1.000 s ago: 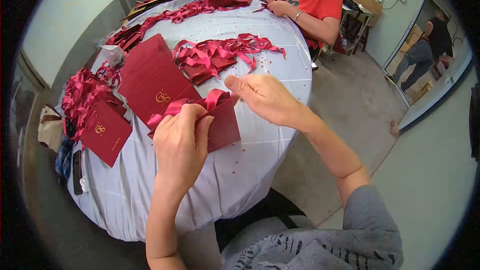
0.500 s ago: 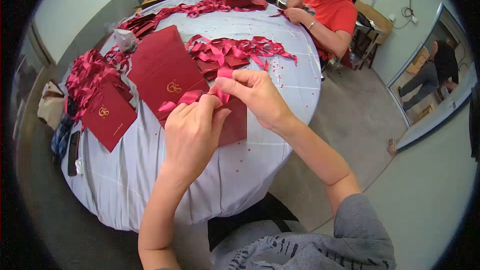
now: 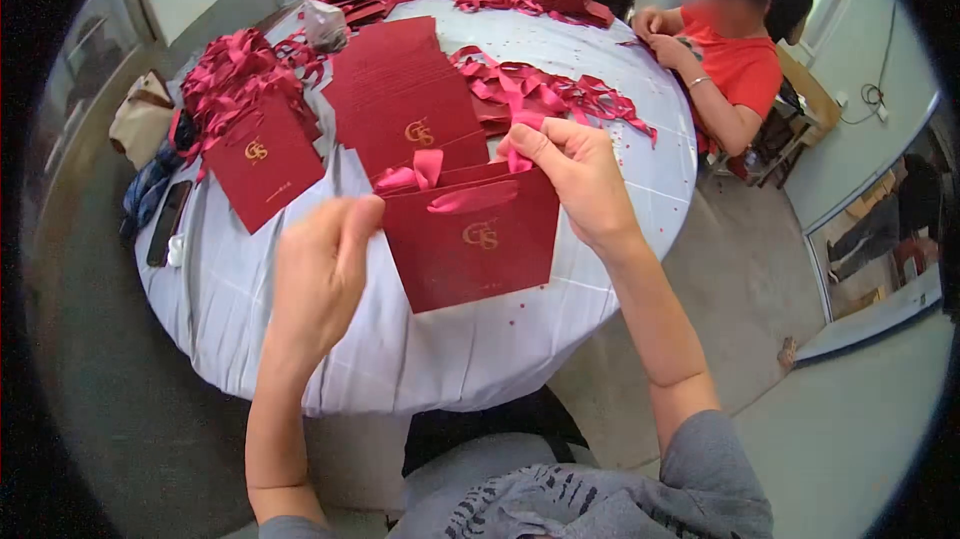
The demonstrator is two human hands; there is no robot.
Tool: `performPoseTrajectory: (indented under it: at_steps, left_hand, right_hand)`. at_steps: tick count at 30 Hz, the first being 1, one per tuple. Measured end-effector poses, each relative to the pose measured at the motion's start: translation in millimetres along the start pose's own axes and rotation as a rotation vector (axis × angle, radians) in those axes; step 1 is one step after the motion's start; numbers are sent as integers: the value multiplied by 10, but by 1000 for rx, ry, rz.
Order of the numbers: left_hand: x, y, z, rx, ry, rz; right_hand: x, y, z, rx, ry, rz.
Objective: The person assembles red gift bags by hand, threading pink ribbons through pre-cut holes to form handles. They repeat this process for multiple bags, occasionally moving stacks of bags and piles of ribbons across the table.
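Note:
A dark red paper bag (image 3: 470,259) with a gold emblem faces me upright near the table's front edge, a pink ribbon handle (image 3: 475,199) lying across its upper front. My right hand (image 3: 585,184) pinches a pink ribbon at the bag's top right corner, thumb against fingers. At the top left corner is my left hand (image 3: 325,264), partly blurred, its fingers curled and thumb pressed in; what it holds, if anything, is hidden. Another ribbon loop (image 3: 412,171) sticks up from the bag's top left. Behind the bag, a stack of red bags (image 3: 395,89) lies fanned out.
Bags with heaped ribbons (image 3: 255,149) lie left on the round table (image 3: 640,229), beside a phone (image 3: 170,224). More ribbons (image 3: 540,89) lie behind. A co-worker in a red shirt (image 3: 735,69) sits at the far right edge. Another person's arm shows at the back.
My left hand has moved left, away from my right hand. The bag's front, hidden before behind my hands, now faces me. The view has shifted, so the table's things appear further right.

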State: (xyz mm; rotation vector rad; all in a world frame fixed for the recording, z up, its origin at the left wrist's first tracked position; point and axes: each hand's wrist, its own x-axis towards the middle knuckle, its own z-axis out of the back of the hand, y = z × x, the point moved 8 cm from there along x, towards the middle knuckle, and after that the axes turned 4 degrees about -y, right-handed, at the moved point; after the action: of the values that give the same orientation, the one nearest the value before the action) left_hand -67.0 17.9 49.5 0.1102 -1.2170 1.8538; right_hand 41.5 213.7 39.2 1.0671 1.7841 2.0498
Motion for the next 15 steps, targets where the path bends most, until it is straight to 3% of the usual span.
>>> performPoseTrajectory:
  at_steps: [1, 4, 6, 11, 13, 15]
  left_hand:
    - [-87, 142, -95, -81, 174, 186]
    - [-200, 361, -336, -497, 283, 404]
    - [-259, 357, -419, -587, 395, 497]
    - [-56, 139, -427, -941, 405, 383]
    - [-14, 153, -412, -991, 364, 340]
    - [-15, 140, -386, -1020, 254, 318]
  right_hand:
    - [-7, -8, -45, 8, 24, -13]
    - [-46, 12, -205, 18, 115, -38]
    - [-83, 49, -312, -40, 166, -32]
    - [-125, 97, -363, -169, 178, 71]
    - [-139, 67, -333, -436, 124, 147]
    - [-178, 102, -384, -356, 70, 211]
